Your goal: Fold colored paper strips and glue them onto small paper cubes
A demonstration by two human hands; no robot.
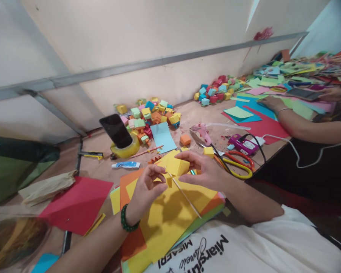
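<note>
The right hand (207,170), thumb and fingers parted around it, holds a folded yellow paper box (175,167); the left hand (148,186) curls its fingers at the box's left side, grip unclear. Below both hands, a pale stick (188,198) slants over a yellow sheet (160,227)

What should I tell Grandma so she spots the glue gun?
Find the brown table by the wall. Look beyond the person's right hand, between the light blue sheet and the purple power strip. The pink glue gun is shaped like a toy pistol, with a pale stick behind it, unlike the orange cube nearby.
</note>
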